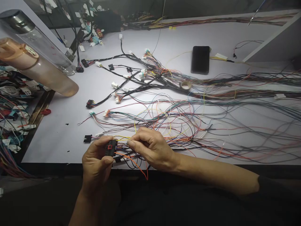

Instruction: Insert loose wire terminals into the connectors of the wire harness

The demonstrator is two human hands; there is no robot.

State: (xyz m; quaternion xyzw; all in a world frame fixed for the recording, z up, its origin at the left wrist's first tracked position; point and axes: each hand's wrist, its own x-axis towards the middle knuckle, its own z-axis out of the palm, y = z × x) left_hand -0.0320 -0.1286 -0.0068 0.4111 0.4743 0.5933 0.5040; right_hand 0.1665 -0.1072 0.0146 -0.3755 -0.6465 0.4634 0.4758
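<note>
Holding: your left hand [97, 160] clamps the black connector [110, 148] between thumb and fingers, its red-marked face turned up toward you, so the cavities stay readable and the housing cannot twist.
Pinching: your right hand [150, 147] closes its fingertips on thin wires just right of the black connector, close to their ends; a grip that short seems meant to keep a limp lead stiff and aimed at the housing.
Hands together: they sit nearly touching, just above the near edge of the desk [58, 138], probably so your forearms can steady on that edge.
Orange wire: the orange wire [135, 163] loops down from the black connector past the desk edge, hanging slack and out of the way of the pinch.
Loose bundle: the loose wires [178, 122] fan out right of and behind the black connector, spread flat so that single colours can be picked out.
Small plug: a small black plug [87, 138] lies just left of the black connector, on the desk, untouched.
Taped harness: the black-wrapped harness [131, 83] runs well behind the black connector, beside a tape roll [185, 85].
Phone: a dark phone [200, 59] lies far behind the black connector, clear of the wiring.
Bottles: two bottles [39, 62] lean at the far left of the black connector, off the working patch.
</note>
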